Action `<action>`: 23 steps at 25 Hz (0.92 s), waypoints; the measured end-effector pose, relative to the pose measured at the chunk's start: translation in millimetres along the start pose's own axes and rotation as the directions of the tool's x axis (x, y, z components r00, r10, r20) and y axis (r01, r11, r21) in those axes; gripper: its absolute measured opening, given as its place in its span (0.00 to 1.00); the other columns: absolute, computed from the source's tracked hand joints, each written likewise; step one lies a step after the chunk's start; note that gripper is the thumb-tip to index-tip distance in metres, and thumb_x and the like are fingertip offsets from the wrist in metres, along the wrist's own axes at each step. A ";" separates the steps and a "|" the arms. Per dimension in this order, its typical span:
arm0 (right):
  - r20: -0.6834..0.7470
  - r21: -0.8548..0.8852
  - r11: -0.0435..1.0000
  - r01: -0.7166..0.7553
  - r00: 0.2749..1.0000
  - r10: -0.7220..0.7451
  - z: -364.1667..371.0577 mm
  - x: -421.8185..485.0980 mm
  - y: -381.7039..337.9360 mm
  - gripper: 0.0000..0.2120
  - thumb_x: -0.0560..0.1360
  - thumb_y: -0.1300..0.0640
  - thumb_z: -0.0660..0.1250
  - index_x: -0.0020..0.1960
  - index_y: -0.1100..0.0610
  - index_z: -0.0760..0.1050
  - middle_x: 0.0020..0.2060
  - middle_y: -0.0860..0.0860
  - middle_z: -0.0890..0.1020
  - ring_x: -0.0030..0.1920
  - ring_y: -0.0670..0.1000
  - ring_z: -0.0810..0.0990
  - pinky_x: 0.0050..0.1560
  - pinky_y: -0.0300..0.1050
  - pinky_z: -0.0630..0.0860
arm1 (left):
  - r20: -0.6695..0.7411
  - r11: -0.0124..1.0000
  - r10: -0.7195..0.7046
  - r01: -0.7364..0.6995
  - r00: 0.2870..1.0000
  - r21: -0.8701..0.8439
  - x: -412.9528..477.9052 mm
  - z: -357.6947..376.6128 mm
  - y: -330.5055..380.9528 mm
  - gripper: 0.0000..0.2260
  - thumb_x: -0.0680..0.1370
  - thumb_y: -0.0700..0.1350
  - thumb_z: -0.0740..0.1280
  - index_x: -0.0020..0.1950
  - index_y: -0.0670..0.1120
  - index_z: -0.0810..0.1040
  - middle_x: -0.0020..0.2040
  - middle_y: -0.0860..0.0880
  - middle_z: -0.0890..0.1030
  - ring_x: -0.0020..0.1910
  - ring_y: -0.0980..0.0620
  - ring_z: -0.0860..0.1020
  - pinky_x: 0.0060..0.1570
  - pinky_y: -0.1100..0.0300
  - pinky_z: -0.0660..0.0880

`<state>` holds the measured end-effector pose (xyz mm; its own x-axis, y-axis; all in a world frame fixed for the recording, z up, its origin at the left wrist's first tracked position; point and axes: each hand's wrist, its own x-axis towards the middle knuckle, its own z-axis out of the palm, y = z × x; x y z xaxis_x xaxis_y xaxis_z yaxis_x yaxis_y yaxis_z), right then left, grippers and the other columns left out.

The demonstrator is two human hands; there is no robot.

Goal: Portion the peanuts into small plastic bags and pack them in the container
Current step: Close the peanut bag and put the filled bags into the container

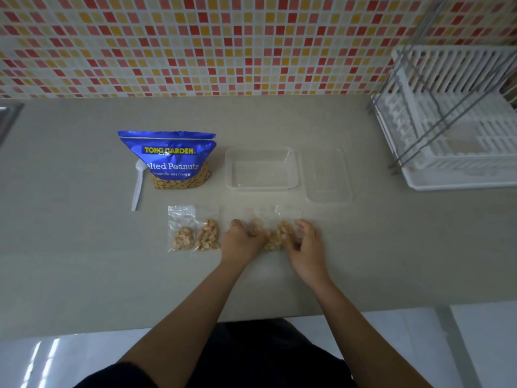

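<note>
A blue bag of salted peanuts (170,161) stands on the counter with a white plastic spoon (138,186) leaning at its left. To its right sits a clear plastic container (261,169) with nothing in it, and its clear lid (327,177) lies beside that. Two small filled plastic bags (193,233) lie side by side in front of the blue bag. My left hand (242,242) and my right hand (303,245) both have curled fingers on more small peanut bags (275,236) lying between them on the counter.
A white dish rack (453,121) with a metal frame stands at the back right of the grey counter (84,261). A tiled wall runs behind. The counter's front edge is close to my body.
</note>
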<state>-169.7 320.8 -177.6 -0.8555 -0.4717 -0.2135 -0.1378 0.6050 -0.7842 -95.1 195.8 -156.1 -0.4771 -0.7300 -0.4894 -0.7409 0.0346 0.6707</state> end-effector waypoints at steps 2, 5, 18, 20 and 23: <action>0.015 0.040 0.999 -0.003 1.000 0.003 2.0 1.6 -1.6 0.20 0.72 0.55 0.69 0.62 0.57 0.70 0.56 0.57 0.75 0.49 0.51 0.75 0.54 0.43 0.73 | -0.007 1.000 0.006 -0.005 1.000 0.002 1.3 2.8 -1.6 0.14 0.68 0.50 0.72 0.41 0.42 0.73 0.38 0.46 0.77 0.42 0.44 0.77 0.40 0.58 0.70; 0.021 0.078 0.997 0.029 0.999 -0.030 4.8 -2.1 -4.9 0.13 0.69 0.57 0.71 0.52 0.49 0.74 0.47 0.51 0.79 0.47 0.52 0.78 0.51 0.48 0.76 | -0.011 0.995 0.076 -0.077 0.997 -0.063 -0.2 0.5 -7.7 0.11 0.69 0.46 0.72 0.35 0.42 0.74 0.31 0.48 0.72 0.34 0.48 0.72 0.35 0.57 0.67; -0.107 0.497 0.859 0.125 0.991 -0.083 -34.3 60.0 -54.0 0.16 0.74 0.67 0.65 0.59 0.54 0.72 0.58 0.55 0.75 0.47 0.45 0.78 0.47 0.32 0.74 | -0.097 0.859 0.196 -0.218 0.976 -0.463 40.1 -45.4 48.2 0.17 0.70 0.47 0.72 0.28 0.48 0.66 0.20 0.56 0.67 0.25 0.58 0.68 0.40 0.54 0.75; -0.092 0.332 0.936 0.116 0.992 -0.090 -34.8 89.5 -68.0 0.19 0.73 0.68 0.63 0.63 0.58 0.70 0.59 0.56 0.75 0.48 0.47 0.75 0.48 0.30 0.72 | -0.185 0.907 0.188 -0.242 0.965 -0.344 62.4 -46.7 69.0 0.16 0.66 0.53 0.70 0.28 0.47 0.67 0.22 0.54 0.71 0.29 0.53 0.72 0.47 0.49 0.79; -0.021 0.044 0.994 0.097 0.995 -0.097 -21.6 117.5 -79.1 0.21 0.72 0.69 0.59 0.64 0.62 0.69 0.60 0.61 0.74 0.54 0.55 0.76 0.58 0.42 0.70 | -0.220 0.962 0.198 -0.232 0.955 -0.140 82.1 -37.7 85.1 0.12 0.70 0.51 0.68 0.33 0.44 0.73 0.31 0.46 0.76 0.40 0.43 0.77 0.44 0.58 0.74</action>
<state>-270.2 231.3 -128.1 -0.8487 -0.5141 -0.1242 -0.1983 0.5270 -0.8264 -179.5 113.1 -118.3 -0.4987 -0.8405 -0.2117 -0.5358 0.1070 0.8375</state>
